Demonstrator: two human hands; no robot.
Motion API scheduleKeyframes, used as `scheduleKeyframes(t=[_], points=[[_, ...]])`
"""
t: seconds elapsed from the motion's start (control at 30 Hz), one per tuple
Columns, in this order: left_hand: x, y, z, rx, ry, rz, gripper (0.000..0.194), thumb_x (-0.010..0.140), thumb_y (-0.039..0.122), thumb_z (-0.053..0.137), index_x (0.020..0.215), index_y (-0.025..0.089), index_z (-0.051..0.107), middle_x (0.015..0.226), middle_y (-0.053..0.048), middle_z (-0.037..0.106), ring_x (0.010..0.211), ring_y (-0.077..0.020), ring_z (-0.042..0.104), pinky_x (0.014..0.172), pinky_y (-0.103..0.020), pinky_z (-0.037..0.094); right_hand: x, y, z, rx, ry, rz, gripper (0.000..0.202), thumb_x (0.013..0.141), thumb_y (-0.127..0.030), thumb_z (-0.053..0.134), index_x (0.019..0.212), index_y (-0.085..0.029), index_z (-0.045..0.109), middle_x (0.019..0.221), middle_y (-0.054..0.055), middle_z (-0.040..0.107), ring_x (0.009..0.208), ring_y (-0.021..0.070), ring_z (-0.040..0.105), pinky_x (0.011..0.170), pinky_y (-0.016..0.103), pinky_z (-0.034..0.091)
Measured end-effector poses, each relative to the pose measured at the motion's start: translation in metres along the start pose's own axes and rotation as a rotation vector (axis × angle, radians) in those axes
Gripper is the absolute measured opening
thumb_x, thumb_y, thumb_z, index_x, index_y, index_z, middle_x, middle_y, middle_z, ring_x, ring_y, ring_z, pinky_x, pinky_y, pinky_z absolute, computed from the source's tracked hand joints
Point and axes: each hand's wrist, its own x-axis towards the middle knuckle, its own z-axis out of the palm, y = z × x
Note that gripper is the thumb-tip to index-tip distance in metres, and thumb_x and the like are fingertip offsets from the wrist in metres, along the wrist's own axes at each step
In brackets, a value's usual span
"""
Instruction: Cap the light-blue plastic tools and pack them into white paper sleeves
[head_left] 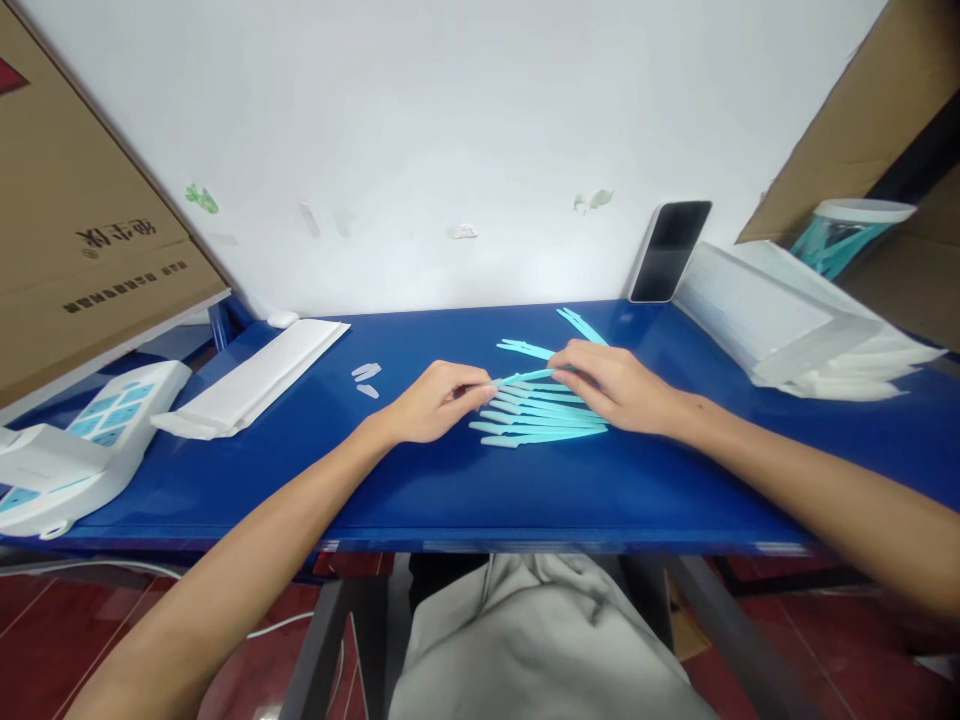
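Between my two hands is a slim turquoise eyebrow razor (529, 377), held just above the desk. My left hand (442, 400) pinches its left end, where a clear cap seems to sit under the fingertips. The handle's right end is gripped between the thumb and fingers of my right hand (611, 385). Below them several similar razors (544, 432) lie fanned in a row, their pale ends pointing left. Two groups of loose razors lie beyond my right hand, one razor group (581, 325) farther back. Small translucent caps (367, 372) rest left of my left hand.
On the blue desk (480, 510), a white packet (255, 380) and a power strip (112, 430) lie left. A phone (670, 252) leans on the wall at the back right. Beside it are white padded envelopes (780, 320) and a tub (847, 235) of turquoise razors. Cardboard boxes flank both sides.
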Motion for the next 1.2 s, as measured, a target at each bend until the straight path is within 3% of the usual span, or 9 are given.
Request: scheduleKeyframes(t=[0.4, 0.67, 0.77, 0.83, 1.0, 1.1, 1.2], points=[[0.004, 0.007, 0.005, -0.048, 0.037, -0.029, 0.045, 0.106, 0.043, 0.044, 0.07, 0.016, 0.053, 0.066, 0.003, 0.05, 0.061, -0.0104, 0.041, 0.061, -0.026, 0.031, 0.003, -0.014, 0.007, -0.009, 0.016, 0.008, 0.02, 0.106, -0.027, 0.042, 0.106, -0.018, 0.061, 0.09, 0.005, 0.067, 0.074, 0.0164, 0.061, 0.069, 0.028, 0.045], [0.007, 0.003, 0.006, 0.124, 0.03, 0.047, 0.044, 0.109, 0.044, 0.036, 0.082, 0.017, 0.058, 0.073, 0.001, 0.058, 0.064, -0.0121, 0.05, 0.066, -0.026, 0.037, 0.008, -0.019, 0.003, -0.054, 0.037, -0.026, 0.023, 0.106, -0.026, 0.043, 0.106, -0.017, 0.064, 0.089, 0.007, 0.068, 0.076, 0.0179, 0.063, 0.069, 0.029, 0.048], [0.006, -0.011, -0.005, 0.268, 0.012, 0.069, 0.039, 0.107, 0.048, 0.04, 0.113, 0.019, 0.065, 0.092, -0.004, 0.067, 0.078, -0.0163, 0.06, 0.074, -0.027, 0.042, 0.009, -0.013, 0.003, -0.078, 0.017, -0.001, 0.029, 0.106, -0.028, 0.042, 0.112, -0.016, 0.068, 0.093, 0.009, 0.07, 0.081, 0.0203, 0.066, 0.074, 0.031, 0.05], [0.002, -0.028, -0.018, 0.318, 0.065, 0.021, 0.044, 0.105, 0.053, 0.044, 0.128, 0.02, 0.062, 0.101, -0.006, 0.07, 0.084, -0.0188, 0.063, 0.077, -0.029, 0.045, 0.007, -0.004, 0.003, -0.124, -0.002, 0.034, 0.033, 0.106, -0.028, 0.041, 0.115, -0.016, 0.07, 0.096, 0.01, 0.073, 0.084, 0.0218, 0.068, 0.076, 0.033, 0.052], [-0.019, -0.078, -0.055, 0.364, 0.158, -0.142, 0.047, 0.102, 0.056, 0.046, 0.096, 0.018, 0.073, 0.094, -0.007, 0.072, 0.082, -0.0196, 0.064, 0.076, -0.03, 0.045, -0.003, 0.018, 0.005, -0.287, -0.081, 0.167, 0.038, 0.104, -0.028, 0.042, 0.118, -0.017, 0.075, 0.106, 0.01, 0.077, 0.089, 0.0248, 0.072, 0.074, 0.036, 0.054], [-0.029, -0.097, -0.069, 0.318, 0.226, -0.199, 0.046, 0.1, 0.056, 0.049, 0.099, 0.017, 0.073, 0.096, -0.007, 0.074, 0.079, -0.0184, 0.064, 0.074, -0.028, 0.046, -0.004, 0.02, 0.004, -0.365, -0.117, 0.203, 0.036, 0.103, -0.027, 0.044, 0.114, -0.019, 0.077, 0.11, 0.009, 0.077, 0.093, 0.0263, 0.072, 0.074, 0.036, 0.054], [-0.033, -0.102, -0.073, 0.287, 0.319, -0.242, 0.045, 0.097, 0.054, 0.053, 0.11, 0.016, 0.073, 0.09, -0.006, 0.074, 0.074, -0.0171, 0.063, 0.073, -0.027, 0.048, -0.004, 0.02, 0.005, -0.37, -0.182, 0.186, 0.036, 0.101, -0.024, 0.044, 0.11, -0.019, 0.078, 0.112, 0.01, 0.077, 0.097, 0.0274, 0.071, 0.077, 0.039, 0.055]])
